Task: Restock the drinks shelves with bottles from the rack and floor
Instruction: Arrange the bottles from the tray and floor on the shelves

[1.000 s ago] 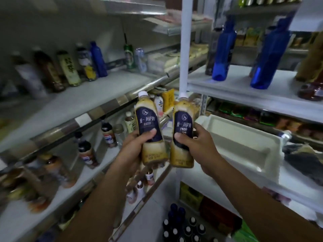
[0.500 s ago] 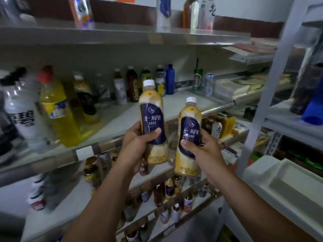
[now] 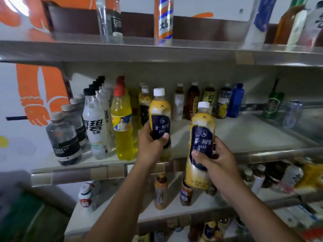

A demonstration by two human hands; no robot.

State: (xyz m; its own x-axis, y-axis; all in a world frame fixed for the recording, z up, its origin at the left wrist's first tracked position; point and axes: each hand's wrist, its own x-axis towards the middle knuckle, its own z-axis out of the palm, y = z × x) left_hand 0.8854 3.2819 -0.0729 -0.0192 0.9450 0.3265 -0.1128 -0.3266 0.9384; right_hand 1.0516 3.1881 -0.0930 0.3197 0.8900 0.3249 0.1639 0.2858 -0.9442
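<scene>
Two yellow tea bottles with dark blue labels and white caps, one per hand. The left hand is wrapped round the lower half of the left bottle, with the thumb pressed across the label and the other fingers curled round the left side. It holds the bottle upright over the near edge of the middle shelf, just right of a yellow soda bottle. Its base is hidden behind the hand, so I honestly can't tell if it's touching the shelf.

The right hand grips the right bottle around the middle, thumb on the label and fingers curled round the far side. This one is lower and nearer, in front of the shelf's front lip, in the air.

On the left of the middle shelf are rows of Forest Soda bottles and white bottles with black caps. Along the far back are some tea bottles, a blue bottle and a green can. The top shelf carries a few tall bottles. The lower shelf has small ones, including a Pepsi bottle.
</scene>
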